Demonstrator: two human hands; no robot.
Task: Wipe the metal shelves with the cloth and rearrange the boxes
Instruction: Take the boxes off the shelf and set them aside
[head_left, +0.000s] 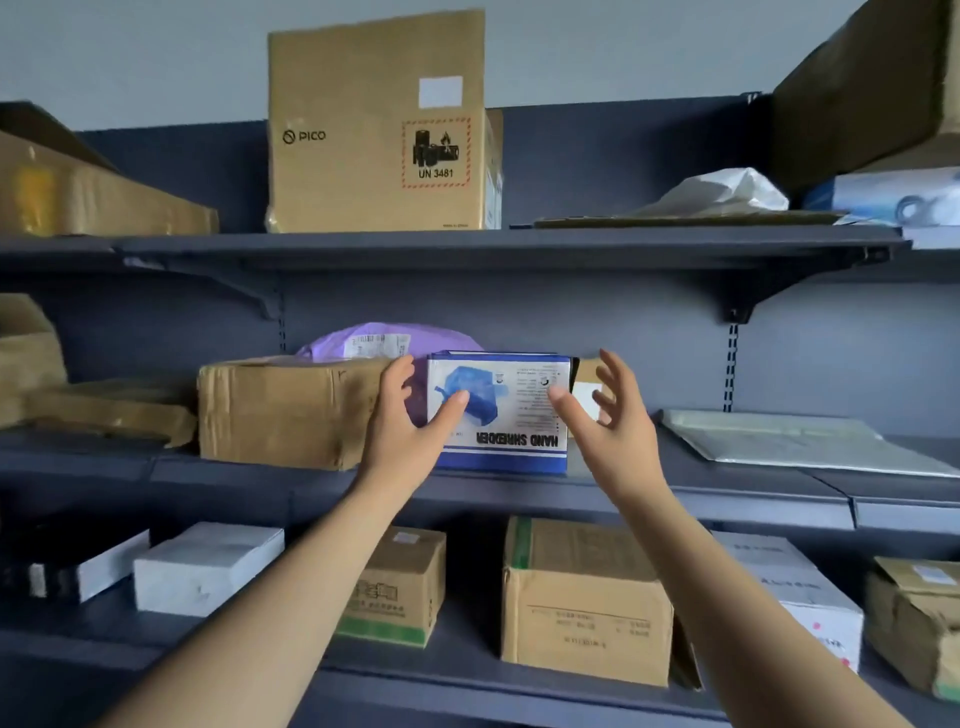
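The blue box (514, 415) looks light and stiff, best held by its ends; left grip (400, 421) pinches one edge, right grip (618, 421) hovers spread.

The single head-worn wide-angle camera faces the shelving squarely, about level with the middle shelf (727, 491). It is close: the left hand (402, 421) and right hand (615, 421) reach the blue box (511, 415) near that shelf's front edge, with the top shelf (519, 244) and bottom shelf (470, 670) also framed.
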